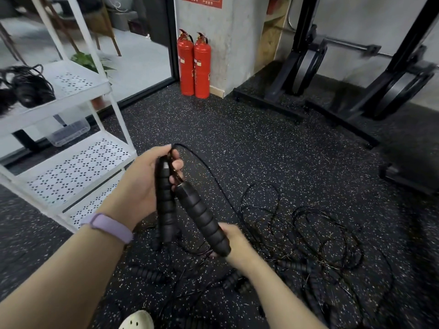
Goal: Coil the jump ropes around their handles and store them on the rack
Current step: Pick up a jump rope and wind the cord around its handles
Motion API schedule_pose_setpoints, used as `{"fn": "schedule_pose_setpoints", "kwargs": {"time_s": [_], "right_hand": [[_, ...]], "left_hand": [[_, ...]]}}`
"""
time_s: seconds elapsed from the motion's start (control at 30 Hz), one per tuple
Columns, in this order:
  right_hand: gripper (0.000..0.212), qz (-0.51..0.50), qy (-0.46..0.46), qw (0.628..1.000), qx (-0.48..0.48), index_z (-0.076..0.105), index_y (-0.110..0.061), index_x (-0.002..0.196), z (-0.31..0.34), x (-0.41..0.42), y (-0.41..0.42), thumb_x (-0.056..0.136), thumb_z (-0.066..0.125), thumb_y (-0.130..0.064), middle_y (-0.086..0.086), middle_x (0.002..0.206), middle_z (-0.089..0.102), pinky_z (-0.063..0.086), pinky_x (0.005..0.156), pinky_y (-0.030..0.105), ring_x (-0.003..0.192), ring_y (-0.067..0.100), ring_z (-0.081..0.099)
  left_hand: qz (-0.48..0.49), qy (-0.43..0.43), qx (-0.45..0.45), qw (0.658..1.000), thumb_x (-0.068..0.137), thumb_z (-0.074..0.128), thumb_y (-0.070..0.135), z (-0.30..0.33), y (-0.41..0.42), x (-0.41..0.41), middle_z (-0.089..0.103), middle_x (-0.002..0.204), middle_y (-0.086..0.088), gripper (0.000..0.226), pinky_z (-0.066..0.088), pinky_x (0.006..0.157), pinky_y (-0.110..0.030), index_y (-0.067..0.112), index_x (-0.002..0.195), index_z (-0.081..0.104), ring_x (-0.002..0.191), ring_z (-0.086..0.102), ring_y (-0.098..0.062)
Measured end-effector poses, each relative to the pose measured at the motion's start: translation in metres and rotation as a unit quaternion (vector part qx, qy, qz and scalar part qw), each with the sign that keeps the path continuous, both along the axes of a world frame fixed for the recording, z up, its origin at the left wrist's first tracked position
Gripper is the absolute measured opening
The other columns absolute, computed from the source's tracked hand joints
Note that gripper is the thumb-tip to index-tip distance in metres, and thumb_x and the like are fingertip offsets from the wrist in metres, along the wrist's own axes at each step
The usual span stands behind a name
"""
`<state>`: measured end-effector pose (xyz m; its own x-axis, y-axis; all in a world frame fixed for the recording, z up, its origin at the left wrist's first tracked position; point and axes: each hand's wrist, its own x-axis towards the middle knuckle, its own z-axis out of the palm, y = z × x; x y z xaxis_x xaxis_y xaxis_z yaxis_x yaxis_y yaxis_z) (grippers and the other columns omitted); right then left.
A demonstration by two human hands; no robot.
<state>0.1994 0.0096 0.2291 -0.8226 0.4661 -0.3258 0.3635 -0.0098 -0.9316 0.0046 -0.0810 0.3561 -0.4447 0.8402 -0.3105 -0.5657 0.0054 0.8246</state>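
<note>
My left hand grips the top of one black ribbed jump rope handle, which hangs upright. My right hand holds the lower end of the second black handle, tilted with its top near my left fingers. A thin black cord runs from the handle tops down to the floor. More black ropes and handles lie tangled on the speckled floor below and to the right. The white rack stands at left, with coiled black ropes on its upper shelf.
Two red fire extinguishers stand against a concrete pillar at the back. Black gym machine bases fill the back right. A clear plastic box sits behind the rack. A light clog shows at the bottom edge.
</note>
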Motion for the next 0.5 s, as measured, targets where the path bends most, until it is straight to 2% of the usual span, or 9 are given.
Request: {"fn": "schedule_pose_setpoints", "kwargs": {"time_s": [0.07, 0.1, 0.17, 0.23, 0.3, 0.4, 0.5], "right_hand": [[0.021, -0.106, -0.042, 0.992, 0.047, 0.062, -0.014, 0.086, 0.003, 0.010, 0.023, 0.104, 0.062, -0.025, -0.011, 0.070, 0.055, 0.039, 0.064, 0.025, 0.066, 0.008, 0.048], [0.021, -0.143, -0.044, 0.988, 0.047, 0.060, -0.014, 0.084, 0.007, 0.017, 0.036, 0.103, 0.062, -0.021, -0.010, 0.065, 0.052, 0.036, 0.060, 0.026, 0.059, 0.008, 0.044], [0.016, -0.182, -0.051, 0.982, -0.017, 0.067, -0.011, 0.090, 0.014, 0.024, 0.060, 0.097, 0.056, -0.001, -0.005, 0.064, 0.055, 0.035, 0.056, 0.026, 0.055, 0.010, 0.043], [0.026, -0.212, -0.085, 0.970, -0.089, 0.070, -0.005, 0.095, 0.020, 0.028, 0.077, 0.093, 0.047, 0.006, 0.005, 0.061, 0.057, 0.039, 0.053, 0.029, 0.052, 0.016, 0.045], [0.027, -0.211, -0.107, 0.968, -0.086, 0.070, -0.002, 0.092, 0.018, 0.035, 0.084, 0.099, 0.045, -0.010, 0.011, 0.059, 0.059, 0.043, 0.057, 0.031, 0.050, 0.022, 0.050], [0.051, -0.168, -0.143, 0.974, -0.059, 0.070, -0.002, 0.094, 0.009, 0.047, 0.083, 0.109, 0.036, -0.036, 0.014, 0.062, 0.065, 0.045, 0.065, 0.034, 0.053, 0.023, 0.057], [0.066, -0.104, -0.191, 0.974, -0.071, 0.071, -0.003, 0.098, -0.001, 0.045, 0.074, 0.109, 0.032, -0.055, 0.013, 0.067, 0.067, 0.050, 0.056, 0.027, 0.054, 0.020, 0.063]], "left_hand": [[0.025, 0.098, -0.108, 0.989, 0.097, 0.059, 0.038, -0.005, -0.007, -0.015, 0.051, 0.064, 0.004, 0.030, 0.041, 0.056, -0.027, 0.022, 0.072, 0.055, 0.054, 0.042, -0.013], [0.032, 0.159, -0.159, 0.974, 0.098, 0.062, 0.040, -0.007, -0.010, -0.022, 0.053, 0.061, 0.001, 0.037, 0.041, 0.059, -0.030, 0.021, 0.067, 0.054, 0.053, 0.045, -0.014], [0.029, 0.234, -0.211, 0.949, 0.097, 0.064, 0.043, -0.011, -0.019, -0.032, 0.056, 0.057, -0.003, 0.042, 0.042, 0.062, -0.031, 0.020, 0.064, 0.055, 0.052, 0.050, -0.016], [-0.013, 0.298, -0.233, 0.926, 0.096, 0.064, 0.048, -0.012, -0.027, -0.038, 0.061, 0.058, -0.004, 0.043, 0.043, 0.061, -0.030, 0.020, 0.063, 0.059, 0.049, 0.053, -0.013], [-0.074, 0.390, -0.251, 0.883, 0.096, 0.062, 0.051, -0.011, -0.032, -0.039, 0.068, 0.061, -0.001, 0.043, 0.046, 0.058, -0.027, 0.022, 0.066, 0.066, 0.049, 0.056, -0.008], [-0.135, 0.503, -0.224, 0.824, 0.098, 0.059, 0.049, -0.008, -0.036, -0.034, 0.075, 0.070, 0.001, 0.028, 0.043, 0.058, -0.018, 0.038, 0.076, 0.072, 0.055, 0.063, -0.002], [-0.172, 0.527, -0.191, 0.810, 0.099, 0.055, 0.051, -0.007, -0.035, -0.026, 0.075, 0.075, 0.006, 0.019, 0.049, 0.065, -0.022, 0.044, 0.088, 0.069, 0.068, 0.071, -0.003]]}}
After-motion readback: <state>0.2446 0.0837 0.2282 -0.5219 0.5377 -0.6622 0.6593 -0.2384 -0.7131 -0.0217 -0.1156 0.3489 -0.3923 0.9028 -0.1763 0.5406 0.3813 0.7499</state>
